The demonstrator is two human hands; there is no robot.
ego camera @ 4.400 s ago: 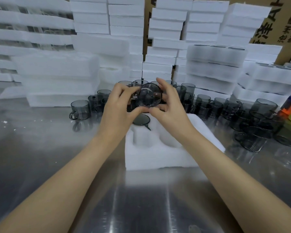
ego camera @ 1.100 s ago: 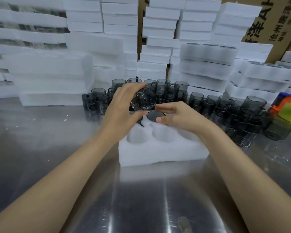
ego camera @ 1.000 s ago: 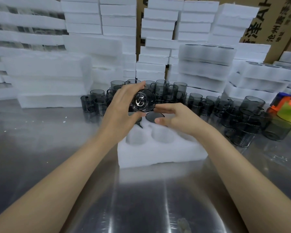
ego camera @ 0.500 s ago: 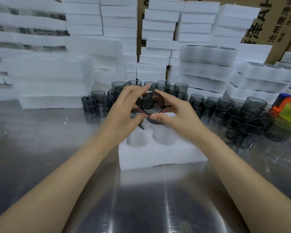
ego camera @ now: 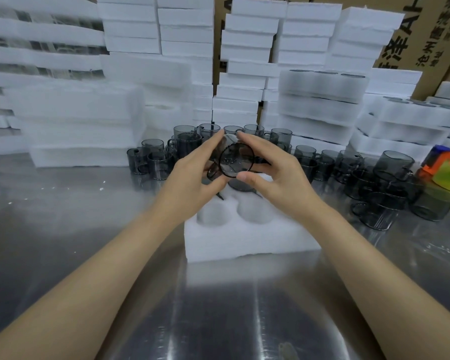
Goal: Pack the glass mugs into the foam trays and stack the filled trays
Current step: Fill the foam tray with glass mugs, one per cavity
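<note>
Smoke-grey glass mug [ego camera: 236, 162] sits on its side in the air, one round end turned toward the camera, just above the far half of the foam tray [ego camera: 244, 245]. Both hands grip it: the left hand [ego camera: 190, 175] curls fingers over its top and a thumb under it, and the right hand [ego camera: 278, 178] pinches its rim between forefinger and thumb. Directly below it, a second mug [ego camera: 240, 185] is seated in a far pocket of the tray, while two round pockets lie along the tray's near edge. The tray rests on the shiny metal bench [ego camera: 218, 307]. Loose mugs [ego camera: 151, 159] stand behind the tray to the left and right. Farther back on the right rise filled trays [ego camera: 320, 100], then tall foam stacks [ego camera: 247, 61] and a cardboard carton [ego camera: 421, 29]. An orange and yellow-green object [ego camera: 447, 170] lies at the right edge
</note>
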